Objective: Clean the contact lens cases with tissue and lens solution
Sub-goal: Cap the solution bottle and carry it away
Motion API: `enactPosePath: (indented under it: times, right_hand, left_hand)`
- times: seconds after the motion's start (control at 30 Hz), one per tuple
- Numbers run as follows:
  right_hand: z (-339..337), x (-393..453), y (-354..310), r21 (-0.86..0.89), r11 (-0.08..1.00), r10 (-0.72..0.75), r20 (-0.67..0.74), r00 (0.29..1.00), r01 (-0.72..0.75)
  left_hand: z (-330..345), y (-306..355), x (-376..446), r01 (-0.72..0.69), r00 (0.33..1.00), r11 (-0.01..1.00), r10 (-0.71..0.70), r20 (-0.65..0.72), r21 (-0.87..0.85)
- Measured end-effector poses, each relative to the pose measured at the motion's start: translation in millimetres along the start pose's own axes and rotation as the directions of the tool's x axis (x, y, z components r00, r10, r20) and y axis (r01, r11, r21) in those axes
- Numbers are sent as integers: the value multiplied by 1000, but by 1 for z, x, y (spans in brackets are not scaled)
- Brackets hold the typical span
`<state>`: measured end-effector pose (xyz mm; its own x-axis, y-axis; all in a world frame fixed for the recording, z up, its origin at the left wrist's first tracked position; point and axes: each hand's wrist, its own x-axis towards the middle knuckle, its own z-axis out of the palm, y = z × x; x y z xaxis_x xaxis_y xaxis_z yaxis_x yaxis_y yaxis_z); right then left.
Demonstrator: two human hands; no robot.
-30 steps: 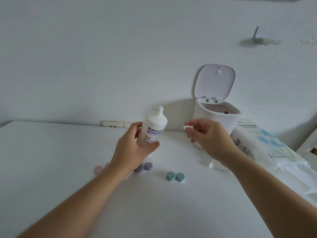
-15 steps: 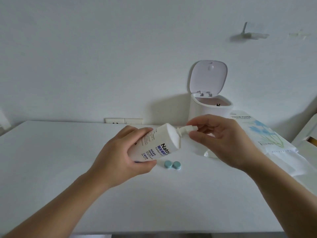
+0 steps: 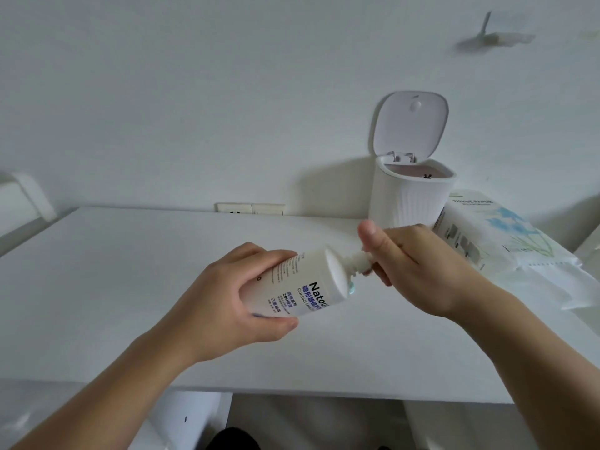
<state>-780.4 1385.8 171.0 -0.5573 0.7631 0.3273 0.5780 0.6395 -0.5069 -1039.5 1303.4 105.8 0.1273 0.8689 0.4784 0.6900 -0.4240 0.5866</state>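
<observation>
My left hand [image 3: 227,300] grips a white lens solution bottle [image 3: 305,284], tipped on its side over the white table [image 3: 97,271] with the nozzle pointing right. My right hand [image 3: 418,271] is closed around the bottle's nozzle end, thumb sticking up. I cannot tell whether the cap is on. A sliver of a teal lens case [image 3: 351,289] shows just below the bottle's shoulder. The other cases are hidden behind the bottle and my hand.
A small white bin [image 3: 409,199] with its lid raised stands at the back against the wall. A pack of tissue paper [image 3: 496,235] with loose tissue pulled out lies at the right. The table's near edge runs below my wrists.
The bottle went from upright to lying on its side. My right hand came in and closed on the nozzle. The view dropped, and the pink and purple cases went out of sight.
</observation>
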Motion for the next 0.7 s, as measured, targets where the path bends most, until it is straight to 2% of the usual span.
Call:
enactPosePath:
  times: [0.1,0.13,0.17,0.27,0.4,0.57,0.67,0.7]
  right_hand:
    - [-7,-6,2,256,966,-74,113,991,43]
    - [-8,-9,4,278,958,-114,140,984,71]
    - [-8,-11,3,253,961,-149,147,978,108]
    - [1,-13,-5,36,987,-159,84,984,157]
    - [11,-11,-10,-171,984,-42,-7,999,40]
    - [10,-18,-11,72,980,-187,8,982,186]
    - [20,-22,-13,27,985,-167,-98,981,170]
    - [23,-22,-15,51,992,-105,-141,984,113]
  left_hand:
    - [0,-2,-5,9,1000,1000,-9,-21,-17]
    - [-1,-2,-6,9,1000,1000,-9,-21,-21]
    - [0,-1,-7,8,1000,1000,-8,-21,-25]
    - [1,0,-10,16,1000,999,-17,-22,-39]
    - [3,5,-16,15,1000,1000,-15,-5,-18]
    - [-3,8,-20,24,1000,998,-25,-1,-65]
    - [-4,16,-21,6,1000,998,-5,14,-64]
    - [-3,19,-21,-3,1000,998,4,5,-57]
